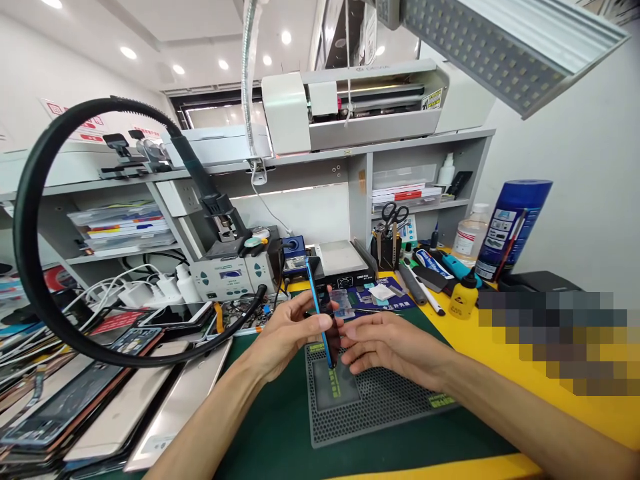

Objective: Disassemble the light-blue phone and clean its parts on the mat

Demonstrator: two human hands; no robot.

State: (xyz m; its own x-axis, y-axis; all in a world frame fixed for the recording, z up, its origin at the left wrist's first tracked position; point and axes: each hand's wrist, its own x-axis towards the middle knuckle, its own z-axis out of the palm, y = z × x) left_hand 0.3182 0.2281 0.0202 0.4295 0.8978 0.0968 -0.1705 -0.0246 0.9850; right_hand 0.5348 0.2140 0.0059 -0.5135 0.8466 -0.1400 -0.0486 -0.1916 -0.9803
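Observation:
A blue-edged smartphone (pixel 319 303) stands on its lower edge, seen edge-on, above a grey perforated work mat (pixel 380 400). My left hand (pixel 285 330) grips it from the left, thumb and fingers closed on its side. On the phone's right side, my right hand (pixel 387 343) has its fingers stretched toward the phone's face, fingertips touching or nearly touching it. Both forearms reach in from the bottom of the view.
Several phones and back covers (pixel 100 400) lie stacked at the left. A black hose loop (pixel 30 220) arcs over them. A rework station (pixel 235 273), a heating plate (pixel 343 260), a scissors holder (pixel 387 240), a blue canister (pixel 513 227), and a yellow-capped bottle (pixel 463 297) crowd the back. An LED lamp (pixel 500 47) hangs overhead.

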